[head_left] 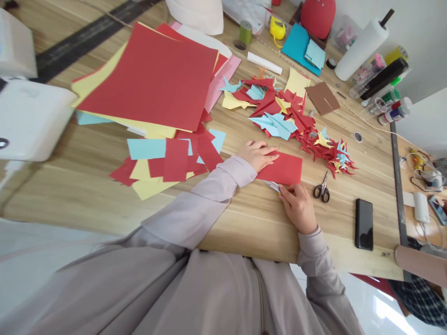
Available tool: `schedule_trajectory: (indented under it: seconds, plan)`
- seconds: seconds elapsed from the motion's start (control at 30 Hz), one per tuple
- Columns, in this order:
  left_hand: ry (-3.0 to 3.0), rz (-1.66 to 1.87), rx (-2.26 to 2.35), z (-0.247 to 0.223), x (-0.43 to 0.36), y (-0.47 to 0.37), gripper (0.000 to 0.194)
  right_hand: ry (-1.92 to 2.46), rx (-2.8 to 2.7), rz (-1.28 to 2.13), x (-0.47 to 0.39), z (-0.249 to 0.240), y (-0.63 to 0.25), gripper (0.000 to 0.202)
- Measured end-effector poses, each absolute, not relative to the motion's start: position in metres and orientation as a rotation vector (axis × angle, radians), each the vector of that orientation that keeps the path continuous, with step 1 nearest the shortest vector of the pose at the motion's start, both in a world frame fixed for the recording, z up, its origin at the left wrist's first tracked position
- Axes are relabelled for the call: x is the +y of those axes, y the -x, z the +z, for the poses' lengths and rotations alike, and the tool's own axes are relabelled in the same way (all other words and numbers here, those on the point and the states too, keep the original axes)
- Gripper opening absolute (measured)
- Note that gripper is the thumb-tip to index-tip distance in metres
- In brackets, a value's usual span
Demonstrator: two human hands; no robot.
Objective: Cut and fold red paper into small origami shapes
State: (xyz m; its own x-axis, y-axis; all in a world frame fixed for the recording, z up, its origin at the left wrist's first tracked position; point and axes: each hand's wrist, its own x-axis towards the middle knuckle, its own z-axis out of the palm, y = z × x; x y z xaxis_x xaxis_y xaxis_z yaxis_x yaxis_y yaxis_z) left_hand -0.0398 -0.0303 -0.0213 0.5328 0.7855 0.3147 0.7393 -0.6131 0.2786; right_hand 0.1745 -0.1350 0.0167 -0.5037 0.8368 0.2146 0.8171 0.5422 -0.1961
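A red paper rectangle (284, 168) lies on the wooden table in front of me. My left hand (257, 155) rests flat over its left part, fingers stretched out. At the paper's near edge my right hand (299, 207) is closed around a slim utility knife (273, 186), whose metal part points left; most of its handle is hidden by my fingers. Black-handled scissors (321, 190) lie just right of the paper. Beyond it spreads a pile of folded red, blue and yellow paper pieces (275, 123).
Large red sheets (153, 79) are stacked at the left, with smaller cut rectangles (175, 160) in front. A black phone (364, 224) lies at the right. A yellow tape measure (277, 29), a blue folder (300, 49) and several bottles stand or lie along the back.
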Motion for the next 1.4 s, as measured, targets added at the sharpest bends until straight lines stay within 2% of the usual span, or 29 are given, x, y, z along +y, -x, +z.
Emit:
schedule_trajectory:
  seconds: [1.03,1.3,1.4]
  plan:
    - [-2.624,0.628,1.328,-0.022,-0.030,0.040,0.031,1.263,-2.572,0.117,-0.138,0.019,-0.167,0.025]
    - [-2.654,0.634,1.322,-0.023,-0.029,0.040,0.032,1.300,-2.490,0.174,-0.156,0.016,-0.183,0.027]
    - [-2.641,0.631,1.316,-0.023,-0.029,0.040,0.033,1.427,-2.307,0.092,-0.163,0.013,-0.203,0.029]
